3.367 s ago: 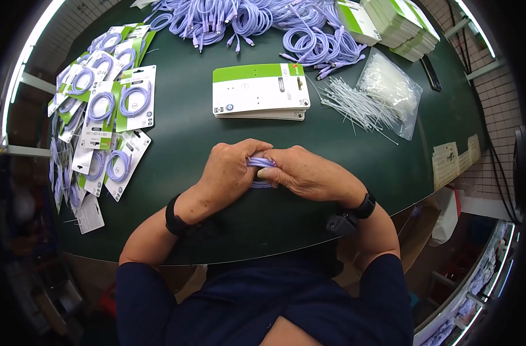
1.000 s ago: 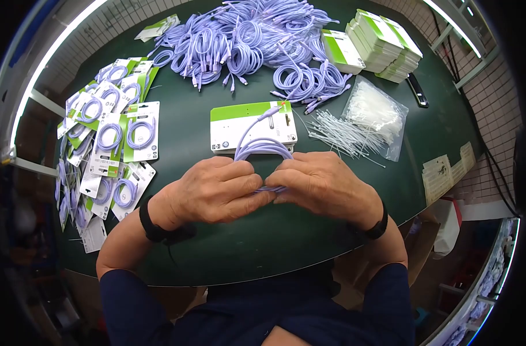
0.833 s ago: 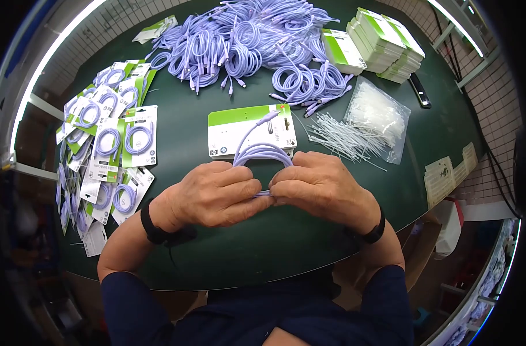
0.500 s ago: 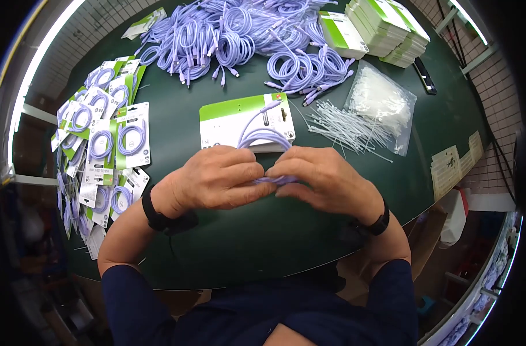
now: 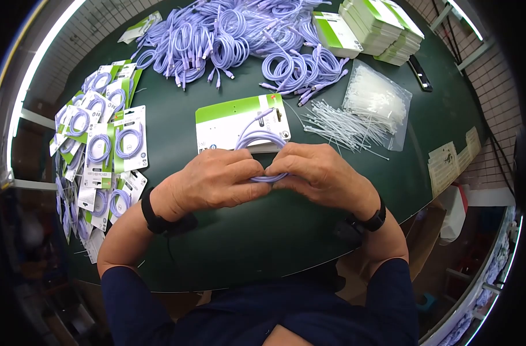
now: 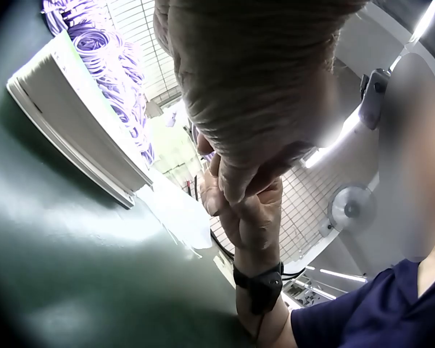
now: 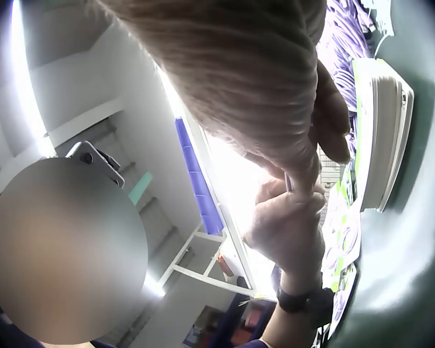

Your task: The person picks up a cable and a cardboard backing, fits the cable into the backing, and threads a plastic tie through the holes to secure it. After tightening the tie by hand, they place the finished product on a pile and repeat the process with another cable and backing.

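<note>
Both hands meet over the near middle of the green table, holding a coiled lilac cable (image 5: 261, 136) between them. The left hand (image 5: 219, 177) grips the coil's left side with curled fingers, and the right hand (image 5: 326, 176) pinches its right side. One cable end with a plug sticks up beyond the fingers, over a stack of white and green cards (image 5: 234, 118). In the left wrist view the left hand (image 6: 254, 94) hides most of the coil; in the right wrist view the right hand (image 7: 239, 80) covers it too.
Loose lilac cables (image 5: 228, 40) are heaped at the back. Carded cables (image 5: 98, 147) lie in a pile at left. White zip ties (image 5: 346, 126), a bag of ties (image 5: 378, 98), card stacks (image 5: 381, 29) and a black tool (image 5: 419, 74) are at right.
Compared with 3.4 seconds ago, the coil is held more openly, with its loop and plug end standing out beyond the fingers. Over the last second the hands have shifted slightly, still gripping it.
</note>
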Demonstrator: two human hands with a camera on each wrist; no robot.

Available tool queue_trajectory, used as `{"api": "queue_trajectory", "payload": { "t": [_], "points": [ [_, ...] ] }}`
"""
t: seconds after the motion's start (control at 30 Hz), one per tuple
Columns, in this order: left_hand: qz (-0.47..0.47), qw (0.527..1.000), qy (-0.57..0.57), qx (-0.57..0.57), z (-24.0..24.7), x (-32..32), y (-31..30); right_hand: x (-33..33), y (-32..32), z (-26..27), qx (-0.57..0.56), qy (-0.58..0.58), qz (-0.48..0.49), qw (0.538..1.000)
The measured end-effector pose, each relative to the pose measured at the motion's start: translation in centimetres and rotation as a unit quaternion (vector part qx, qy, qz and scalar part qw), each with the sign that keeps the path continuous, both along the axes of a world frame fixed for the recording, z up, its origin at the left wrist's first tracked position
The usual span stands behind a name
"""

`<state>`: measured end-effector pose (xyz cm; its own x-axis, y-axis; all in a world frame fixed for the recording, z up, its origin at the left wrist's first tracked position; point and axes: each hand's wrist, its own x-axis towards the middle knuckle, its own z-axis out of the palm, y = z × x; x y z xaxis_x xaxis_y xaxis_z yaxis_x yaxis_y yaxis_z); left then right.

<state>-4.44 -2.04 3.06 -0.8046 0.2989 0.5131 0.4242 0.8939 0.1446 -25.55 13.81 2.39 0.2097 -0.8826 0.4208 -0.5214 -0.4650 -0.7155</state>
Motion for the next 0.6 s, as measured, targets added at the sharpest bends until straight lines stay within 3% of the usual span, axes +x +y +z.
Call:
{"api": "queue_trajectory", "payload": {
  "t": [0.17,0.6],
  "points": [
    [-0.003,1.000,0.020,-0.020,0.7,0.1,0.1,-0.2,0.1,0.6,-0.141,0.129,-0.018,0.981],
    [-0.014,0.999,-0.022,-0.038,1.2,0.3,-1.1,0.6,0.1,0.3,-0.249,0.164,-0.081,0.951]
  ]
}}
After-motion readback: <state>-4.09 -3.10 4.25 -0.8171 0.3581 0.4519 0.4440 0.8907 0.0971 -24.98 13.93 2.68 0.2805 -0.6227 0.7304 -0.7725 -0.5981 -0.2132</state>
